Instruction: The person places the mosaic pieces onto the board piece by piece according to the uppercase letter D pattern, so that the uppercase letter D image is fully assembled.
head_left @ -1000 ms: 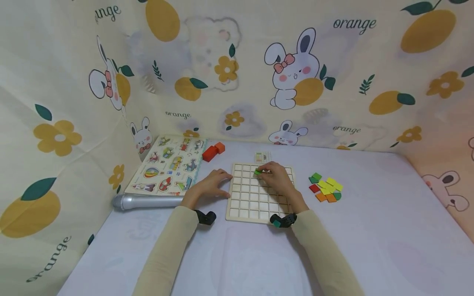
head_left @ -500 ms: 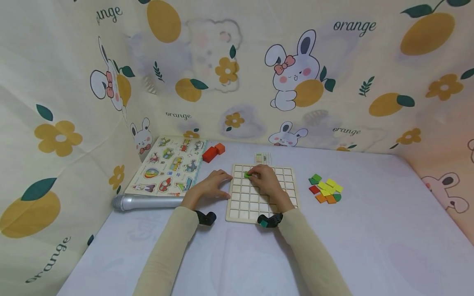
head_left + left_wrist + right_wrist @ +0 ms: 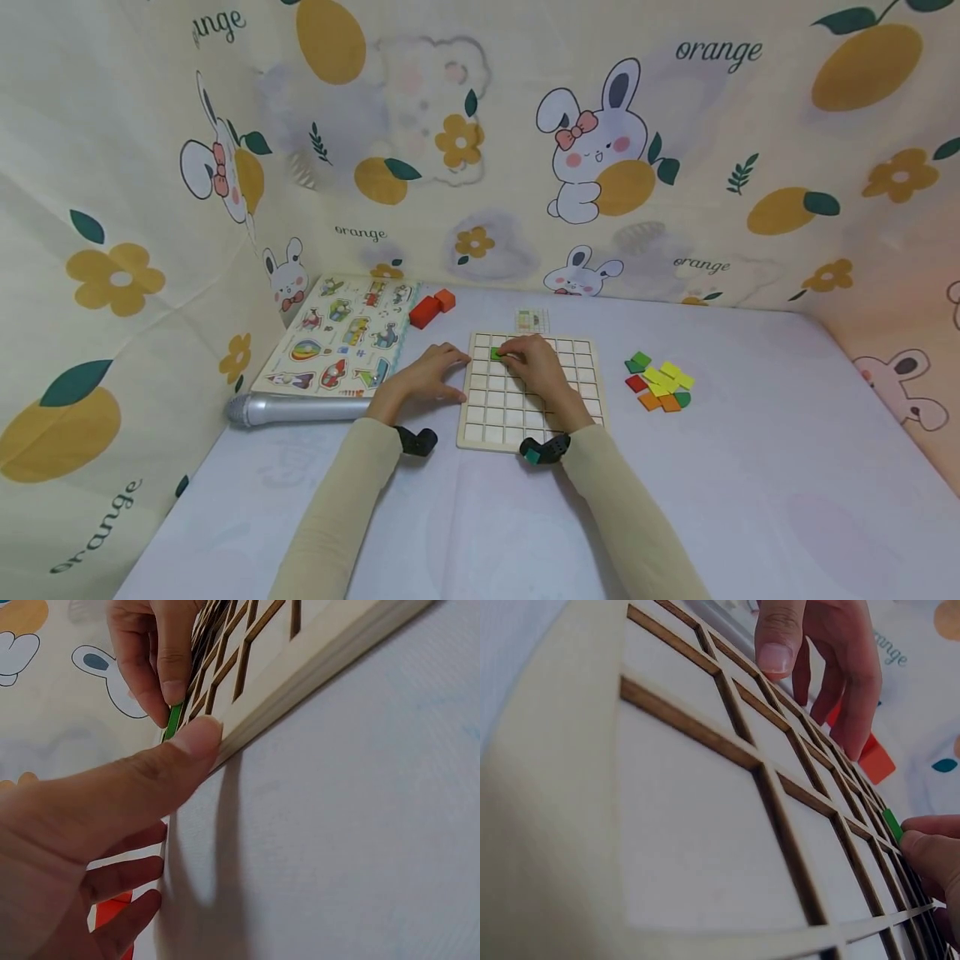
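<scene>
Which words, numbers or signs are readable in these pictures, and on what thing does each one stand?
"orange": patterned cloth, back wall, three times, one large, two smaller.
"orange": same cloth, left side, slanting.
"nge": same cloth, upper left, beginning unclear.
"ange": same cloth, right wrist view, beginning hidden.
Small card, picture board: any print is too small to read.

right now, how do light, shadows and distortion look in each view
Head: soft, fairly even light, a soft shadow beside the right sleeve; left wrist: darker shadow bands on the white cloth near the left hand; right wrist: dimmer, the grid board looks bowed, probably lens distortion.
</scene>
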`<state>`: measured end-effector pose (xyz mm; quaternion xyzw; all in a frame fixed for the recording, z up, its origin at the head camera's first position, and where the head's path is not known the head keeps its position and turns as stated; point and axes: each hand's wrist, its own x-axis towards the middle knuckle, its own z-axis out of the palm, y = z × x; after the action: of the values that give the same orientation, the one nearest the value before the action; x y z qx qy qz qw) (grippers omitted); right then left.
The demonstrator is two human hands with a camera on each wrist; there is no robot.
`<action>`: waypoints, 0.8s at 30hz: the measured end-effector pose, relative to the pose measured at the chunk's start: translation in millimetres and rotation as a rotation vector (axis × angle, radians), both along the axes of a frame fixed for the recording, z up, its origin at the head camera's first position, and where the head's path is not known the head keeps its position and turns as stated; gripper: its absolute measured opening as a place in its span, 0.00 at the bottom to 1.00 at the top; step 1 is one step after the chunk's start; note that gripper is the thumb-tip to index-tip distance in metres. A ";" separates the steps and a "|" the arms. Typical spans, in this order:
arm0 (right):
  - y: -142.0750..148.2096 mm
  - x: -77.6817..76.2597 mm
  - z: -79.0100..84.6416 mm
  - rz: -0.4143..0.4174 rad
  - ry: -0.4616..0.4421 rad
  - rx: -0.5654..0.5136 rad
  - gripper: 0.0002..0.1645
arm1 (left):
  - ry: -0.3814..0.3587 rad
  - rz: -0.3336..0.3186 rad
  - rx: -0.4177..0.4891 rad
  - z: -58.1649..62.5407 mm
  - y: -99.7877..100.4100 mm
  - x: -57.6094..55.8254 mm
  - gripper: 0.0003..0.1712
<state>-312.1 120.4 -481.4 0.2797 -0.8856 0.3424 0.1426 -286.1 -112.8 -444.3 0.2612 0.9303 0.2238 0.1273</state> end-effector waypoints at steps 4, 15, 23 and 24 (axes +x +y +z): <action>-0.1 1.7 -1.2 -0.023 -0.010 -0.018 0.07 | -0.004 0.000 0.005 0.3 -0.1 0.5 0.40; -0.9 2.5 2.0 -0.073 -0.088 -0.044 0.06 | -0.001 -0.003 -0.007 0.9 -0.6 0.0 0.40; 12.7 0.8 2.1 -0.019 -0.085 -0.104 0.10 | -0.014 0.012 0.000 1.8 -0.1 2.3 0.40; 16.7 1.1 2.8 -0.021 -0.089 -0.125 0.11 | -0.012 0.011 0.000 1.7 0.0 2.1 0.40</action>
<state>-311.0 137.1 -478.6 0.2454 -0.8709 0.4074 0.1239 -283.9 -112.8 -442.6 0.2546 0.9310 0.2260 0.1316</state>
